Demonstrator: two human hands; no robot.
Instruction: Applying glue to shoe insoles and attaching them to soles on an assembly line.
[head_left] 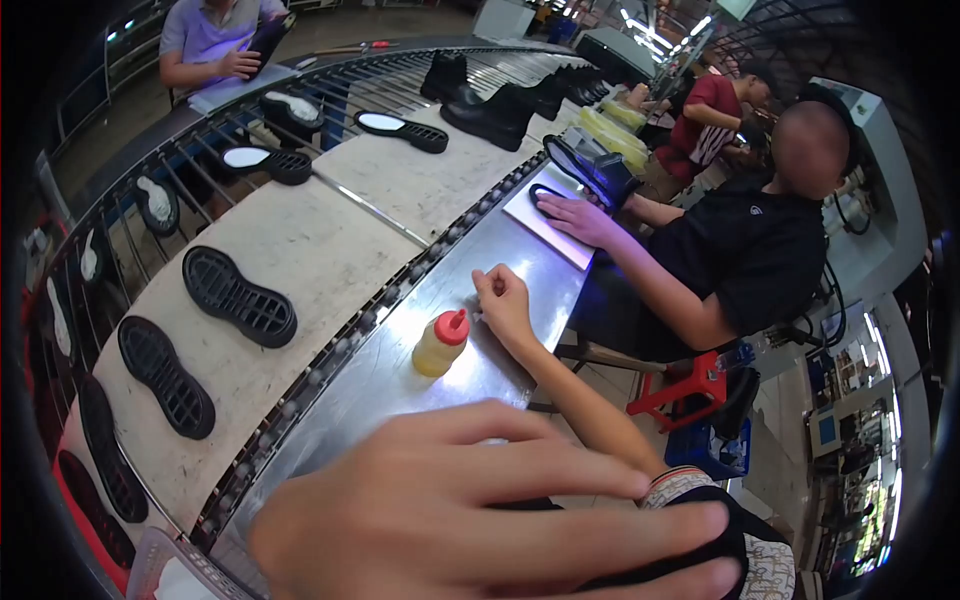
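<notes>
Close to the camera, my left hand [470, 505] is spread with its fingers stretched to the right, and nothing shows in it. My right hand [505, 305] is curled above the metal table ledge [385, 360]; what its fingers hold, if anything, cannot be made out. Just left of that hand stands a squeeze bottle [440, 345] with yellowish contents and a red nozzle cap. Black shoe soles with a grid pattern lie on the belt beyond, among them one sole [240, 297] and a nearer one [166, 377].
A conveyor [330, 235] carries soles, some with white insides, and black boots [490, 115]. To the right, a seated co-worker [770, 240] presses a sole on a white board [550, 230]. Behind my right arm are a red stool [685, 390] and a blue crate [710, 450].
</notes>
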